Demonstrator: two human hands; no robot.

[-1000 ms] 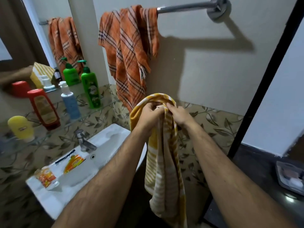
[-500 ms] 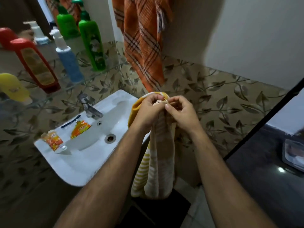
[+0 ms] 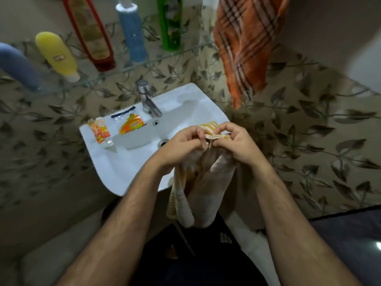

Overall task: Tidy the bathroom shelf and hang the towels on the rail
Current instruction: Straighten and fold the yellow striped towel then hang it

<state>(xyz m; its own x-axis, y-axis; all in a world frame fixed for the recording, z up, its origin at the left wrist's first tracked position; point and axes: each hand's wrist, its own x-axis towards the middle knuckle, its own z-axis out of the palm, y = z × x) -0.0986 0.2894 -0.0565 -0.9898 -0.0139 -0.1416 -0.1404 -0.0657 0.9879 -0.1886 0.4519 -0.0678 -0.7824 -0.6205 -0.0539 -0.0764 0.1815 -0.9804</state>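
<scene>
A yellow and white striped towel (image 3: 203, 182) hangs bunched from both my hands, in front of the sink's right corner. My left hand (image 3: 181, 145) grips its top edge, and my right hand (image 3: 233, 142) pinches the same edge beside it. An orange checked towel (image 3: 243, 44) hangs on the wall above; its rail is out of view. On the glass shelf (image 3: 185, 51) stand a green bottle (image 3: 170, 21), a blue bottle (image 3: 132, 36), a red bottle (image 3: 90, 34), a yellow bottle (image 3: 56, 55) and a dark blue one (image 3: 17, 66).
The white sink (image 3: 107, 162) with a chrome tap (image 3: 147, 100) holds a small tube (image 3: 100, 131), an orange sachet (image 3: 132, 125) and a dark strip (image 3: 123, 112) on its rim. Leaf-patterned tiles cover the wall. A dark surface (image 3: 350, 240) lies at lower right.
My view has tilted down from the rail to the sink. Both hands have lowered the striped towel and stayed together on its top edge.
</scene>
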